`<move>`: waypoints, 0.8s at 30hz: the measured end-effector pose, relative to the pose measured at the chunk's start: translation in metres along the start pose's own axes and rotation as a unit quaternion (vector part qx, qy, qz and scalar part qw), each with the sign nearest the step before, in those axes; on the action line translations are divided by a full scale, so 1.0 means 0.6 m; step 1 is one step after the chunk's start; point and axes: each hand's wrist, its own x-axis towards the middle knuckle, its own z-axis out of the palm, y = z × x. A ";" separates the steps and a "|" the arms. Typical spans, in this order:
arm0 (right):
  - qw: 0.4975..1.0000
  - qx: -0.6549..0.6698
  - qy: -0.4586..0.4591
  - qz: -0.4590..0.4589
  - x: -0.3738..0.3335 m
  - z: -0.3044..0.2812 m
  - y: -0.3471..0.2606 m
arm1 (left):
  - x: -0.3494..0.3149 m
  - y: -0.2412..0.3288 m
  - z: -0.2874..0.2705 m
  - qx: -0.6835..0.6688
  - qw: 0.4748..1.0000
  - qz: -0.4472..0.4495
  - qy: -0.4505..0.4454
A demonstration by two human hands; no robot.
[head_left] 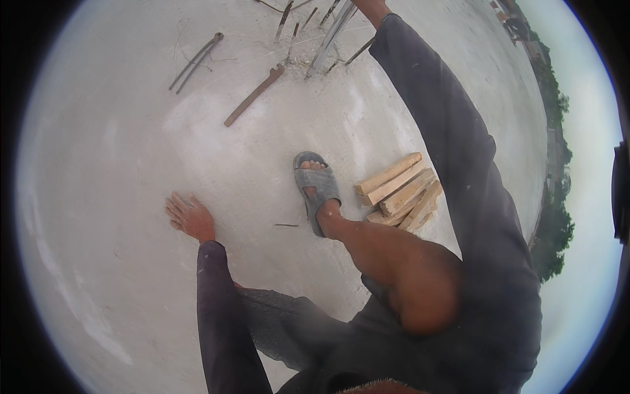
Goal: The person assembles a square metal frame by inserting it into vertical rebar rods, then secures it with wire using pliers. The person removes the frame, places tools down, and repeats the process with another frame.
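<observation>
Crouching on a pale concrete floor [118, 217], a person in dark long sleeves braces the left hand [189, 217] flat on the slab, fingers spread and holding nothing. The right arm stretches far forward to the top edge of the view, where the right hand [373, 6] is cut off by the frame; whether it is clenched or slack cannot be told, though it sits right at the upper end of a slim grey metal bar [330, 36].

That bar rises from the floor just ahead of the person and leans, its long axis running from lower left to upper right, toward the outstretched right hand. The right hand is by far the nearer of the two; the left is well apart from it, back beside the body. The bar looks thin, straight and dull grey, with several short rusty rods [289, 20] sticking up around its foot.

A rust-brown flat iron bar [254, 95] lies on the floor to the left of the base, and a pair of long-handled tongs [195, 61] lies farther left. The person's foot in a grey sandal [316, 190] is planted mid-floor, with a small stack of cut timber blocks [399, 192] just beside it on the right.
</observation>
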 end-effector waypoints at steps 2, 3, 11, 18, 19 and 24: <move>0.996 -0.057 -0.061 -0.026 -0.002 -0.009 0.003 | -0.001 -0.005 0.003 -0.027 0.999 0.010 -0.018; 0.992 -0.082 -0.084 -0.034 0.003 -0.014 0.005 | 0.000 -0.004 -0.002 -0.036 0.999 0.012 -0.016; 0.990 0.136 -0.002 0.032 0.013 0.028 -0.021 | -0.049 -0.023 -0.044 -0.018 0.996 0.067 -0.056; 0.987 0.139 0.002 0.081 0.009 0.028 -0.004 | -0.033 -0.010 -0.034 -0.107 0.989 0.050 -0.091; 0.993 0.101 0.025 0.060 0.011 0.018 -0.002 | -0.037 -0.010 -0.049 -0.126 0.986 0.065 -0.092; 1.000 0.013 -0.002 0.007 0.004 0.011 -0.005 | -0.057 -0.019 -0.098 -0.124 0.990 -0.020 -0.062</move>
